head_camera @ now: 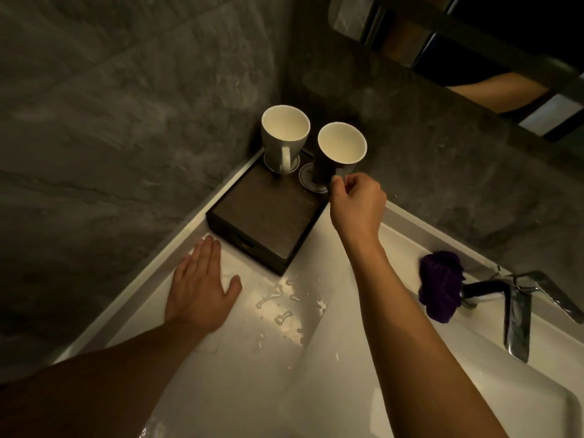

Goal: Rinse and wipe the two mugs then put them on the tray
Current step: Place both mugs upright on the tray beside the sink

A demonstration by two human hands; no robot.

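The left hand (202,286) lies flat and open on the white desk (240,384), palm down, holding nothing, with its fingertips just short of the near corner of the tray (268,216). Just right of that hand, a patch of water drops (284,308) sits on the desk surface. Farther right, a crumpled purple cloth (441,286) rests against the tap (518,308). The right hand (358,203) reaches to the far right edge of the tray, fingers curled closed at the base or handle of the dark mug (339,153); the exact contact is hidden by the fingers. The dark mug appears to stand upright on a round coaster (308,180), but whether it is fully set down cannot be determined. It has a dark outer wall and a pale interior. The white mug (284,137) stands upright on its own coaster at the far left corner of the tray, handle facing near, just beside the dark mug. Risk assessment: the dark mug sits close to the tray's right edge, so a careless release or a brushing withdrawal could tip it off the tray or knock it against the white mug. The wet desk could let the bracing left hand slip.
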